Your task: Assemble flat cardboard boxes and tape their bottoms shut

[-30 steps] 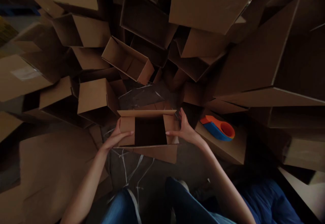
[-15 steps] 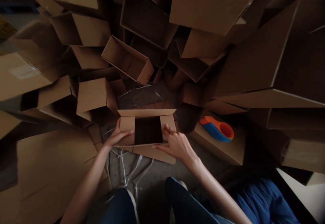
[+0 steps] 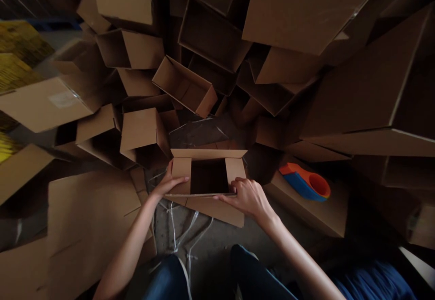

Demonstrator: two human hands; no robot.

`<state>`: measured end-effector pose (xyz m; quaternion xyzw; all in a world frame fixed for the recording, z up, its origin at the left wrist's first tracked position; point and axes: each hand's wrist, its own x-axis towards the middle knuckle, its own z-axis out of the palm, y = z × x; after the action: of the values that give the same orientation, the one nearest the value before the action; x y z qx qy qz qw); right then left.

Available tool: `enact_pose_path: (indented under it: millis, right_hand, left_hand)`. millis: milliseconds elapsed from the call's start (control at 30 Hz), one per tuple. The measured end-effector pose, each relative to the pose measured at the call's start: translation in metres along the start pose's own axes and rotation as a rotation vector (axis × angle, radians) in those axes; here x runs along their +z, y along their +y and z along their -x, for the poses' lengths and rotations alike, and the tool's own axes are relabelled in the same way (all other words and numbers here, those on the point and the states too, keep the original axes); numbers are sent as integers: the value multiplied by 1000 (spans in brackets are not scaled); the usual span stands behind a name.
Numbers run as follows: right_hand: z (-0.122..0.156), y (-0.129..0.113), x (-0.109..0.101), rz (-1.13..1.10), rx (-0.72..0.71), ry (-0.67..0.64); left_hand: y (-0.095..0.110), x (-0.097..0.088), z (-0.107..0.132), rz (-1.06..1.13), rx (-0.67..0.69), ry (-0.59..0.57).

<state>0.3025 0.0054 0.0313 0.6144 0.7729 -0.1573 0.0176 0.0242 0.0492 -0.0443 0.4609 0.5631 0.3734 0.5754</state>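
Note:
A small cardboard box sits in front of me with its top open and its inside dark. Its two short flaps are folded inward, the far long flap stands out and the near one slopes toward me. My left hand grips the box's left side, thumb lying on the left flap. On the near right, my right hand is closed round the box's edge, with bent fingers by the right flap and the thumb along the near edge. To the right, an orange and blue tape dispenser lies on a closed carton.
Several open cardboard boxes are heaped ahead and to both sides. A large flat carton lies at the left. Loose white strapping trails over the floor near my feet. Yellow stacks stand far left.
The view has shifted, so everything sits further right. My right fingers have drawn back from the right flap toward the near edge. My left hand keeps its hold.

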Motion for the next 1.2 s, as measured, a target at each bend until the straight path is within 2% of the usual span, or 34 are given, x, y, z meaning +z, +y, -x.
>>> enact_pose_path:
  millis: [267, 467, 567, 633, 767, 867, 1000, 1100, 1200]
  right_hand:
    - [-18, 3, -14, 6, -40, -52]
    - [-37, 11, -8, -26, -47, -103]
    - [-44, 15, -1, -21, -36, -58]
    - [-46, 18, 2, -32, -32, -20]
    - [-52, 22, 2, -113, -32, -45]
    - [-58, 21, -1, -209, -20, -116]
    - [-64, 12, 2, -209, 47, -140]
    - [-62, 7, 12, -218, 64, -63]
    - [-51, 4, 21, -206, 14, 148]
  left_hand:
    - [-2, -2, -1, 19, -2, -15]
    - [-6, -3, -2, 100, -53, -11]
    - [-4, -12, -2, 173, -127, -34]
    - [-6, -23, -1, 230, -159, -114]
    - [-12, -43, 1, 181, -80, -230]
    - [-11, -47, 2, 74, -27, -210]
    - [-1, -39, 1, 57, -9, -157]
    - [4, -32, 0, -8, 61, -103]
    - [2, -29, -2, -73, 72, -50]
